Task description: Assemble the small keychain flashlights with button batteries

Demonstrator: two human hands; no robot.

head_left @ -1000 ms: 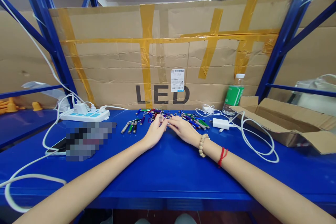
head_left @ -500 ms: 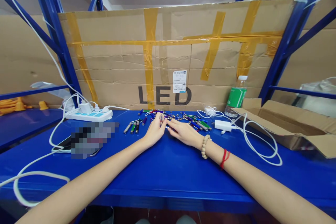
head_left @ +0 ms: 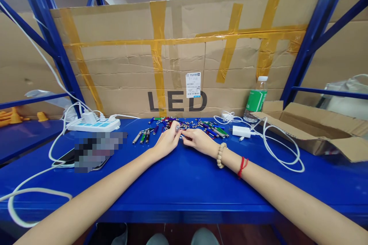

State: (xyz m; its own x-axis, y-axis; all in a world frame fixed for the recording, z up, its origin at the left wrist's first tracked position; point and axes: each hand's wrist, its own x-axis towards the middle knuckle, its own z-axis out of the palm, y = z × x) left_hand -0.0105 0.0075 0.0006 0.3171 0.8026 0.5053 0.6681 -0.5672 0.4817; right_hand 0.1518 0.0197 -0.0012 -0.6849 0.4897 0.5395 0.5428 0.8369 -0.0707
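Note:
My left hand is closed around a small silver-ended piece that pokes out by the thumb; the rest of it is hidden in the fingers. My right hand, with a bead bracelet and a red string on the wrist, meets it fingertip to fingertip. Its fingers are pinched together, and what they hold is too small to make out. Behind both hands lies a loose pile of small coloured metal cylinders and bits. Several more cylinders lie side by side to the left.
On the blue shelf, a power strip and a partly blurred phone lie left. A white charger with looping cable, a green-labelled bottle and an open cardboard box stand right. A big cardboard sheet closes the back.
The view has tilted and shifted slightly, so everything sits a little further left. My right fingers have curled in more tightly against the left hand; both hands stay together in front of the pile.

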